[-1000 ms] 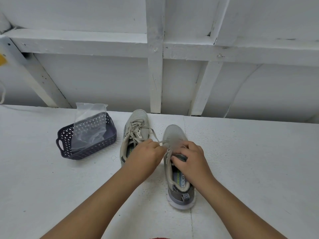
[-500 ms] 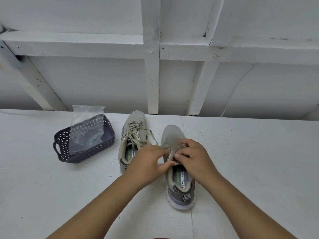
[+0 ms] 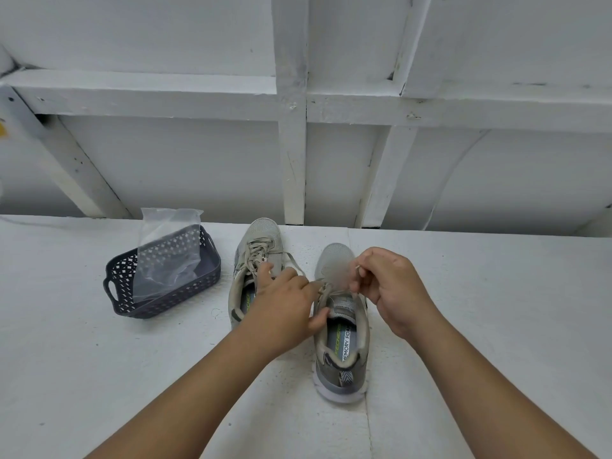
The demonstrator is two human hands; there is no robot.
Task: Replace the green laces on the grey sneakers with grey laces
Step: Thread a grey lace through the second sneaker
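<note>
Two grey sneakers stand side by side on the white table, toes pointing away from me. The left sneaker (image 3: pixel 256 253) is laced with a pale lace. The right sneaker (image 3: pixel 342 346) sits nearer to me, and its lace (image 3: pixel 326 291) is partly threaded. My left hand (image 3: pixel 284 306) holds the right sneaker at its tongue, thumb against the inner side and fingers spread. My right hand (image 3: pixel 392 286) pinches a lace end above the sneaker's toe; the lace runs blurred from it down to the eyelets.
A dark purple perforated basket (image 3: pixel 165 293) with a clear plastic bag (image 3: pixel 169 253) in it stands to the left of the sneakers. White wooden framing rises behind the table's back edge (image 3: pixel 463 233).
My right hand has lifted up and to the right, drawing the lace end out of the right sneaker. My left hand has opened its fingers and stays at the sneaker's tongue.
</note>
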